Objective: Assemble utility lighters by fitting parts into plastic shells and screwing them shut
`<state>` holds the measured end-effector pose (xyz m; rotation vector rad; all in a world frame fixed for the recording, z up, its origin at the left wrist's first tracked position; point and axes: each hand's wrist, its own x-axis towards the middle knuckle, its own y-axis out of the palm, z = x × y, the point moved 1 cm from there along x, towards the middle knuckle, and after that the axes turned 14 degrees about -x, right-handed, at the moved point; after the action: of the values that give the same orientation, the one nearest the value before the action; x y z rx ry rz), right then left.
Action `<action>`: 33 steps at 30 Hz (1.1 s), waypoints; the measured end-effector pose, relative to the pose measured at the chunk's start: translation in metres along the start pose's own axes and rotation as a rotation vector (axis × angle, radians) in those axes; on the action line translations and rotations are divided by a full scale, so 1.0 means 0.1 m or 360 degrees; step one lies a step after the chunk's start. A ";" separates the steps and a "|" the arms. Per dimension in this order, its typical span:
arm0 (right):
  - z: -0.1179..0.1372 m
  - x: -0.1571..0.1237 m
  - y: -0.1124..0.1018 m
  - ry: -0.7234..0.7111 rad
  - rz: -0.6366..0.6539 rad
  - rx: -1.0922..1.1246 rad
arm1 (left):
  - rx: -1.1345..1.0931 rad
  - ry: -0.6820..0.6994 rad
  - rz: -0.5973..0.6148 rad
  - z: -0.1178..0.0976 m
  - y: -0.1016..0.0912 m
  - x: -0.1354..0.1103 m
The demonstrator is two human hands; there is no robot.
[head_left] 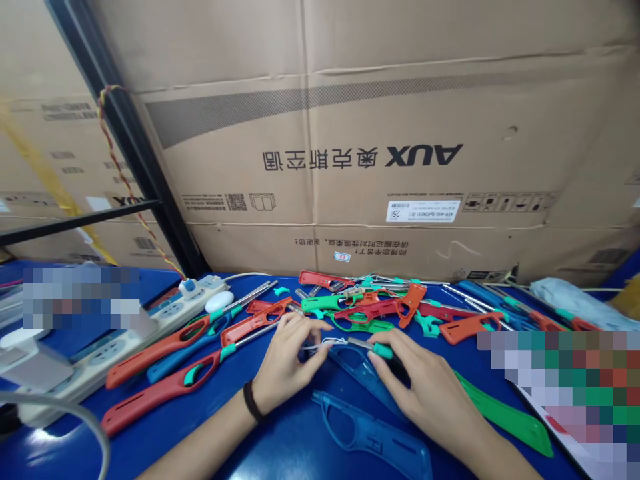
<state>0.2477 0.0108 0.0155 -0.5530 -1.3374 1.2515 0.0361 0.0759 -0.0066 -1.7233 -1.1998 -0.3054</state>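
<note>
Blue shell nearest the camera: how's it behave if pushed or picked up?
Probably light: the blue shell looks like thin translucent plastic. Likely fairly stiff, though the slim loop round its opening may flex. Lying flat on the glossy blue tabletop, it should slide rather than roll.

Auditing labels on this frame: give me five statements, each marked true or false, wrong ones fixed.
1. The right hand grips a metal tube with a teal collar. True.
2. The dark wristband is on the right wrist. False: the dark wristband is on the left.
3. A white wire is at the left hand's fingertips. True.
4. The power strip is at picture right. False: the power strip is at picture left.
5. The AUX lettering is upside down. True.
</note>
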 end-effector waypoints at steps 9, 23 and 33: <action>-0.05 -0.01 0.02 0.0372 -0.0170 0.0025 | -0.0080 -0.0136 -0.0011 0.02 0.06 -0.03; 0.00 0.00 -0.01 -0.0001 -0.0044 0.0037 | -0.0282 -0.0115 0.0073 0.01 0.07 -0.05; -0.04 0.00 0.06 -0.0100 0.0085 0.0115 | -0.0458 -0.0024 0.0218 -0.04 0.06 -0.07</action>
<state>0.2492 0.0144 0.0094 -0.5050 -1.3314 1.3655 0.0383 0.0686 -0.0127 -2.0487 -1.0819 -0.3976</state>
